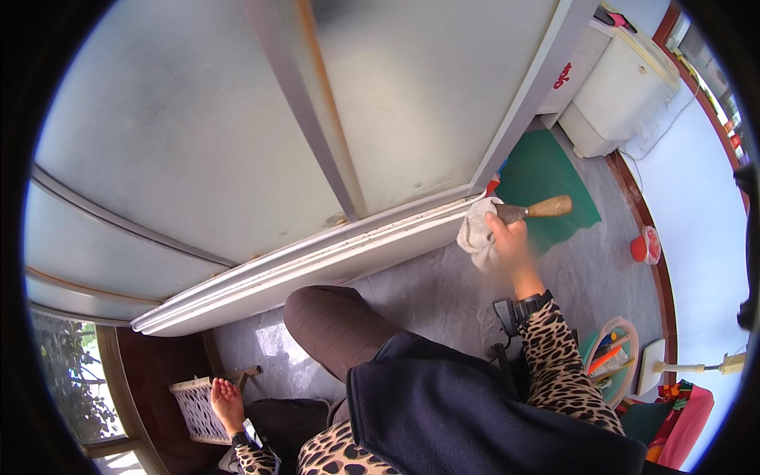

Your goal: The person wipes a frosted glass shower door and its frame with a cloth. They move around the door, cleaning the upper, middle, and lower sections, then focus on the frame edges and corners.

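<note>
My right hand [508, 241] is closed around a whitish cloth [475, 236] and a scraper with a wooden handle [549, 207]. The scraper's metal blade lies against the cloth, its tip hidden. Both are at the right end of a white sill with a sliding track [332, 253], under frosted glass panels [419, 103] in grey metal frames. On the lower left, my left hand [228, 405] holds nothing, its fingers loosely extended beside a low stool with a woven seat [196, 412].
A green mat [550, 186] covers floor beyond my right hand. Past it stands a white appliance [617, 95]. Along the right wall are a red container [645, 246], a tub of tools [625, 340] and a pink bag [687, 427]. My bent knee [324, 317] is close to the sill.
</note>
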The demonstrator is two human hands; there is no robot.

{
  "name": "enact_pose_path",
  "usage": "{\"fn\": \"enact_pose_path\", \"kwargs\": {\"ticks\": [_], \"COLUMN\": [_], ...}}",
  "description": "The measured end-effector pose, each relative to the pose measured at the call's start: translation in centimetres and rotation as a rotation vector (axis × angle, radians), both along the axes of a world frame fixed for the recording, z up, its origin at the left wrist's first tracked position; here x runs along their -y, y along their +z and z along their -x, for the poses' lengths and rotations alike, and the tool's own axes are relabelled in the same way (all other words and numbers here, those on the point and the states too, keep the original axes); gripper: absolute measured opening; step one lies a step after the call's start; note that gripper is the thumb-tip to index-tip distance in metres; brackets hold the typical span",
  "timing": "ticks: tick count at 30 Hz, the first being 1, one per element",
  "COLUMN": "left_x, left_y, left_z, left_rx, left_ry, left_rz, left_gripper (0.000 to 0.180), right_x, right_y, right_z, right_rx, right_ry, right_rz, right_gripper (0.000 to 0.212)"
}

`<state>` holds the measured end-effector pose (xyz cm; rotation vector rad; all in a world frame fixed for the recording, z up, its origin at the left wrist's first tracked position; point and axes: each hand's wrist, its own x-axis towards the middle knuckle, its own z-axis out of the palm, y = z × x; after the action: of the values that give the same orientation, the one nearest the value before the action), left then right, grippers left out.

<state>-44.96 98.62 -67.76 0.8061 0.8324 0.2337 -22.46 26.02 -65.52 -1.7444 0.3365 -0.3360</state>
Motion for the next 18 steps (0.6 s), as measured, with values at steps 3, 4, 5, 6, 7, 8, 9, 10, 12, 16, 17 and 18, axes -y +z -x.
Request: {"fn": "enact_pose_path", "kwargs": {"ticks": [3,4,5,6,7,8,9,10,12,16,17,18], "left_x": [2.5,4.0,5.7,7.6,9.8,12.3,15.1,18.1,23.8,34.2,36.1,37.5], "left_y": [1.6,2.6,3.6,4.8,6.3,7.6,8.7,9.9,12.2,14.2,14.2,14.2], "left_z": [-1.5,-2.1,-3.6,-5.2,-6.9,-8.8,-10.8,-12.7,-16.0,-19.6,-19.9,-20.0], "left_rx": [-0.172,-0.216,-0.117,-0.037,0.034,0.022,0.04,0.013,0.082,-0.007,0.001,-0.008], "left_ry": [0.035,-0.024,-0.165,-0.274,-0.39,-0.414,-0.461,-0.545,-0.8,-1.16,-1.214,-1.224], "left_rz": [-0.132,-0.149,-0.164,-0.164,-0.175,-0.229,-0.285,-0.356,-0.39,-0.268,-0.232,-0.178], "left_gripper": [0.015,0.014,0.013,0.013,0.013,0.013,0.015,0.016,0.021,0.033,0.037,0.039], "right_x": [-1.9,-1.4,-1.5,-1.9,-2.6,-3.1,-3.9,-4.6,-6.4,-9.6,-10.4,-11.2], "right_y": [2.4,3.9,5.1,6.2,7.2,8.1,8.9,9.7,10.7,11.5,11.3,11.1], "right_z": [0.8,1.2,1.6,2.1,2.4,2.4,2.7,3.1,3.6,3.8,3.7,3.6], "right_rx": [0.16,0.091,0.081,0.07,0.077,0.095,0.15,0.211,0.335,0.517,0.525,0.535], "right_ry": [0.108,0.249,0.274,0.302,0.344,0.38,0.402,0.422,0.445,0.542,0.559,0.585], "right_rz": [0.485,0.654,0.599,0.544,0.492,0.509,0.497,0.49,0.447,0.602,0.667,0.76], "right_gripper": [0.024,0.023,0.022,0.021,0.02,0.017,0.016,0.016,0.022,0.041,0.037,0.034]}}
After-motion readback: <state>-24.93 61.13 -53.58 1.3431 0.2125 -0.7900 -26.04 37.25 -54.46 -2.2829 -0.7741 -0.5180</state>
